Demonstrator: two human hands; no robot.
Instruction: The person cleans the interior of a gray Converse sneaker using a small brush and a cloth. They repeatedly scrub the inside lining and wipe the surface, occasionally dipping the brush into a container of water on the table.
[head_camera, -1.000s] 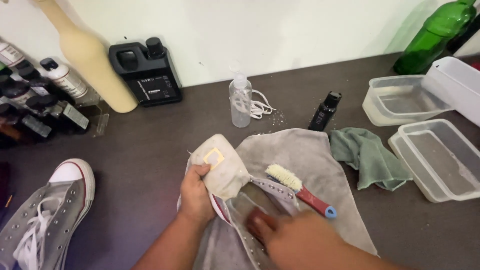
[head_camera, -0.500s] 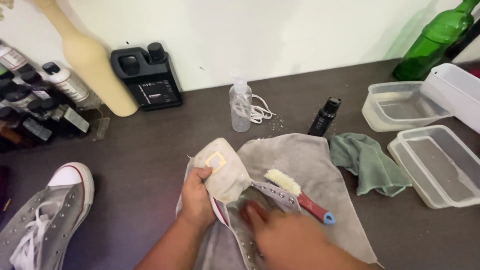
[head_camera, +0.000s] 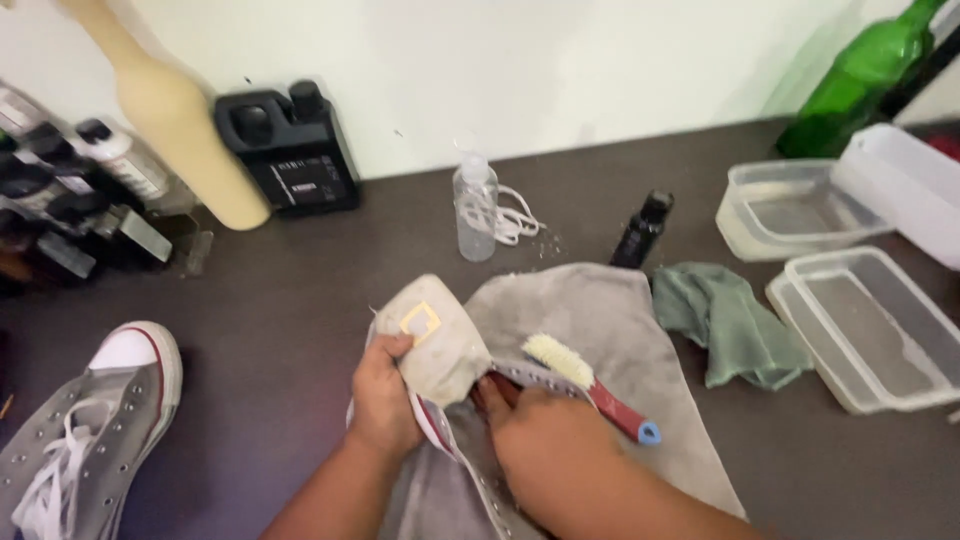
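The grey high-top sneaker (head_camera: 455, 420) lay on the grey towel (head_camera: 600, 330) near the front edge of the dark surface (head_camera: 280, 300), its long axis running from the near edge away and slightly leftward, with the pale tongue (head_camera: 435, 335) folded up and pointing to the far side. The left hand (head_camera: 385, 400) was closed around the tongue, pinching it back; the right hand (head_camera: 545, 440) pressed into the shoe's opening — whether it was clenched could not be told. Against half a second earlier, the right hand had pushed further up into the shoe, and the tongue stayed held. A red-handled brush (head_camera: 590, 385) lay just beside the right hand on the towel. To the left sat a second grey sneaker (head_camera: 90, 430); between them the surface was bare. Further right lay a green cloth (head_camera: 730, 320) and clear plastic containers (head_camera: 870, 320) — beyond the towel, a small spray bottle (head_camera: 475, 205).
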